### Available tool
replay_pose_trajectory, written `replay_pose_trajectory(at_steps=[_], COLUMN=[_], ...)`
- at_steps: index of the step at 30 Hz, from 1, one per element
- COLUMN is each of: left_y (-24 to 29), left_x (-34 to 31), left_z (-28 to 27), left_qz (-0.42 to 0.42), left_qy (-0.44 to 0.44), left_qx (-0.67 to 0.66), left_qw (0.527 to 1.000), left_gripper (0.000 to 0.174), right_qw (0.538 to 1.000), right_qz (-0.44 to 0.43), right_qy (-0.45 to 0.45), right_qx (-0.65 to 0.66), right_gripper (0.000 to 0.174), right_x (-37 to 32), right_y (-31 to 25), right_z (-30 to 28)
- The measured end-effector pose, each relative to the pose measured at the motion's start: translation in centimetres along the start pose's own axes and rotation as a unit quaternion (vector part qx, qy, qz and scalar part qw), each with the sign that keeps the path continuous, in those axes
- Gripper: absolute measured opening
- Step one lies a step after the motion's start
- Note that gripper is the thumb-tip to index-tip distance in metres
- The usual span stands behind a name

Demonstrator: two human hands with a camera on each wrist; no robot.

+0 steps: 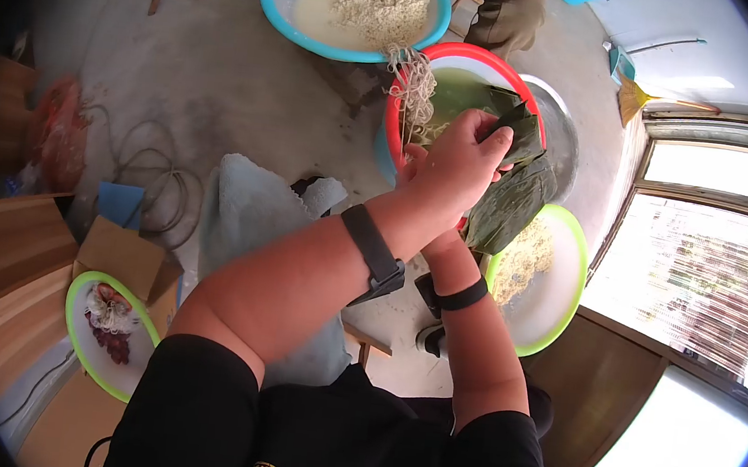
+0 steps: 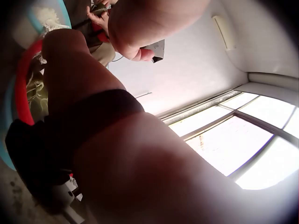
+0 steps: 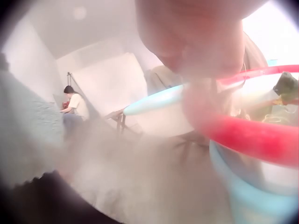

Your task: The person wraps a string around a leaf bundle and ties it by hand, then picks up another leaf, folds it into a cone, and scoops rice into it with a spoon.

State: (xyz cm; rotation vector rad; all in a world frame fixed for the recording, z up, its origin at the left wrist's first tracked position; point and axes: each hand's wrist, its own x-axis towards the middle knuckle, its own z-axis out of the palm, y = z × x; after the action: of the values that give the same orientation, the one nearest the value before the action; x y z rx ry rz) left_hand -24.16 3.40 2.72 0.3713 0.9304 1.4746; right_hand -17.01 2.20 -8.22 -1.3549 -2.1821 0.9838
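Observation:
My left hand (image 1: 460, 162) grips folded, broad green leaves (image 1: 516, 203) over the red-rimmed basin (image 1: 397, 117); one leaf hangs toward the lime-rimmed basin. My arms cross, the left forearm hiding most of my right hand (image 1: 413, 161). The right fingertips show at the basin's near left rim, pinching a strand from a bundle of pale string (image 1: 415, 87) draped over that rim. In the right wrist view, the right hand (image 3: 191, 42) is blurred close above the red rim (image 3: 261, 139). Greenish water and leaves lie inside the basin.
A blue-rimmed basin (image 1: 275, 4) of white rice with a spoon stands beyond. At right are a lime-rimmed basin (image 1: 559, 289) with yellowish grains and a metal basin (image 1: 567, 131). Another lime-rimmed basin (image 1: 78, 312) lies at left. Another person (image 1: 506, 15) is across from me.

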Motion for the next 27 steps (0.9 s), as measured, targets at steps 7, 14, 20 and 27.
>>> replay_pose_trajectory(at_steps=[7,14,20,27], left_y=[-1.0,-1.9,-3.1,-7.7], left_x=[-0.7,0.0,0.0,1.3], left_z=[0.1,-0.1,-0.4,-2.7], left_qz=[-0.015,-0.007,-0.014,-0.09], left_qy=[-0.032,-0.012,-0.017,0.013], left_qx=[0.022,0.035,0.065,0.137], left_qw=[0.999,0.999,0.998,0.986], left_gripper=[0.029,0.022,0.027,0.03], right_qw=[0.995,0.994,0.993,0.975], right_qz=[0.005,-0.01,-0.039,-0.059], right_qy=[-0.056,0.07,0.092,0.009], right_qx=[-0.078,-0.079,0.057,0.212], right_gripper=[0.023,0.014,0.015,0.017], right_x=[-15.7,-20.3,-21.3,-21.1], right_y=[2.9,1.3,-0.7,-1.7], right_z=[-4.3,-10.6,-12.3,-12.1])
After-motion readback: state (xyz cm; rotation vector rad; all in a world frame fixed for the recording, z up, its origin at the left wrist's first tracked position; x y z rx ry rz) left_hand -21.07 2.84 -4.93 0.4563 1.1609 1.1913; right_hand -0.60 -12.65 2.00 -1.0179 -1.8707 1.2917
